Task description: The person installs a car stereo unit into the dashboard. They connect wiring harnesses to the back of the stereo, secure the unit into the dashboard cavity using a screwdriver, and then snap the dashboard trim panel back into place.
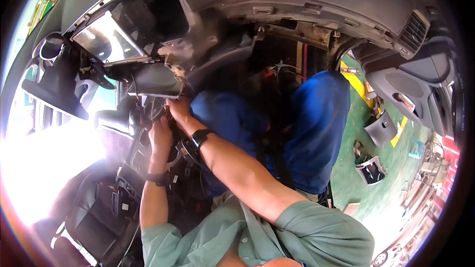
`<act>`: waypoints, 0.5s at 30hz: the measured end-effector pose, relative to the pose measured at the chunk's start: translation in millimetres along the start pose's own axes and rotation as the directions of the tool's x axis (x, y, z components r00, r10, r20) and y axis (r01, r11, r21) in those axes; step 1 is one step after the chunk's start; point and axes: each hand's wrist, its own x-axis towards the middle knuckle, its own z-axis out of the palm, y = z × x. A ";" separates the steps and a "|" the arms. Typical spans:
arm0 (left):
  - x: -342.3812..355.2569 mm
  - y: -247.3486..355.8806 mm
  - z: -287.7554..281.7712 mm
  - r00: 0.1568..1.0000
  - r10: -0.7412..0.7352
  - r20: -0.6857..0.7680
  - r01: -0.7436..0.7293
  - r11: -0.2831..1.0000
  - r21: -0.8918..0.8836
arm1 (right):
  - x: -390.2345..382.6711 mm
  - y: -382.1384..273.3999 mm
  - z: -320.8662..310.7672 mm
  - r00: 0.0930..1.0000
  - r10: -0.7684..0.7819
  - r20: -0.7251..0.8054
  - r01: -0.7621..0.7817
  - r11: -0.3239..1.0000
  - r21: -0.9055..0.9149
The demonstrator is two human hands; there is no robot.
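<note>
Both my hands are close together at the opened centre console [143,141] of a car, just below the dashboard. My left hand [161,133], with a dark band on its wrist, has its fingers bent and pressed together. Right above it is my right hand [179,110], its fingers also closed, at the lower edge of a grey panel [156,81]. Whatever the fingertips hold is small and dark and too unclear to name. A large display screen [111,37] with a bright reflection sits above the hands in the dashboard.
My knees in blue trousers [319,118] fill the footwell. The dashboard's lower side [297,20] is opened up. At right stands the open door [413,89]; on the green floor lie a grey trim box [382,129] and a frame-like part [371,170]. A black seat [96,212] is at lower left.
</note>
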 end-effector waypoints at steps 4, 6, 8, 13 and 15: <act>11.7 18.6 -5.2 0.858 -0.341 0.385 0.512 0.641 -0.572 | 43.4 32.7 -12.4 0.923 -0.185 0.338 0.354 0.753 -0.554; 13.1 -1.2 -4.5 0.959 -0.195 0.207 0.262 0.889 -0.376 | 26.9 12.4 -20.8 0.924 -0.162 0.348 0.333 0.789 -0.516; 2.0 5.8 7.4 0.979 0.157 -0.127 -0.149 0.986 0.071 | 14.2 1.0 -21.4 0.976 0.028 0.217 -0.007 0.995 -0.097; 2.5 27.9 -7.1 0.967 -0.110 0.229 0.156 0.969 -0.190 | 11.1 -11.7 -26.3 0.933 0.273 0.234 -0.272 0.962 -0.039; 2.6 16.1 -2.8 0.881 -0.374 0.290 0.473 0.731 -0.492 | -29.1 -52.5 -23.2 0.871 0.419 0.256 -0.432 0.902 -0.009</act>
